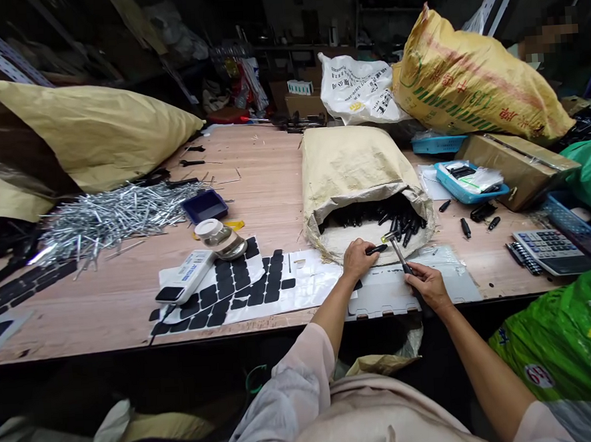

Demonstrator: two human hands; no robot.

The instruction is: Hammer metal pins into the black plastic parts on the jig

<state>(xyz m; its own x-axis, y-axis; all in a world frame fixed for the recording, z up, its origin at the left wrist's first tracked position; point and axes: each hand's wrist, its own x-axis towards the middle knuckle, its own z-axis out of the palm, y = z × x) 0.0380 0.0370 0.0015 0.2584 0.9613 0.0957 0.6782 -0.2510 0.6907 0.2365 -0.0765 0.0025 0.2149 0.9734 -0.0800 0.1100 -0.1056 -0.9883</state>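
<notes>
Your left hand pinches a small black piece between thumb and fingers, just in front of the mouth of a tan sack. Your right hand is wrapped around the handle of a hammer, whose head, yellowish at one end, sits near the tip of that piece; whether the two touch, you cannot tell from this view. The sack lies on its side with its mouth facing you, and more black pieces are heaped inside. Below your hands, a grey board lies along the front edge of the table.

To your left are sheets of black stickers, with a white device and a lidded glass jar resting on them. Beyond the jar is a dark blue tray, beside a loose pile of metal rods. To your right, a calculator lies near the table's edge, and farther back a light blue basket stands beside a cardboard box, with a bulging yellow sack behind them
</notes>
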